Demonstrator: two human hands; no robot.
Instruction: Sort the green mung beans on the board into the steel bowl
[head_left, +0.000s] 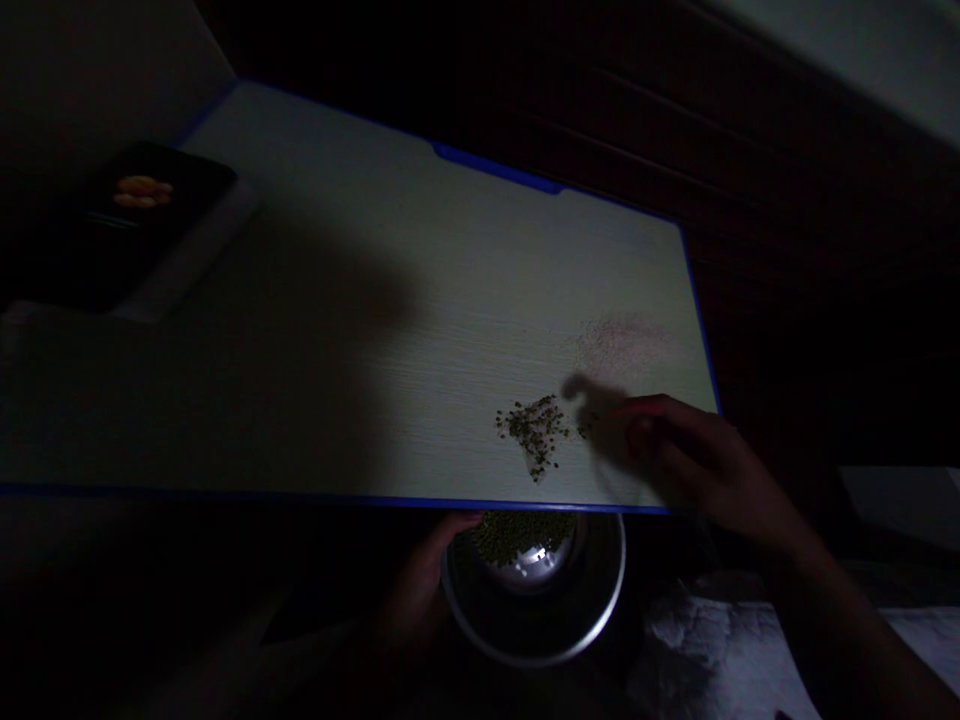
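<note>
A shiny metal bowl is held below the front edge of a pale folding table with blue edging. My left hand grips the bowl's left rim. Small green mung beans lie inside the bowl, on the side near the table. More loose mung beans are scattered on the tabletop by the edge above the bowl. My right hand hovers over the table to the right of these beans. Its index finger reaches out with the other fingers bent below, and no object shows between them.
A dark box with a picture on top stands at the table's left end. A faint pinkish patch marks the tabletop beyond my right hand. Crumpled whitish material lies at lower right. The room is dim, with shadows across the table.
</note>
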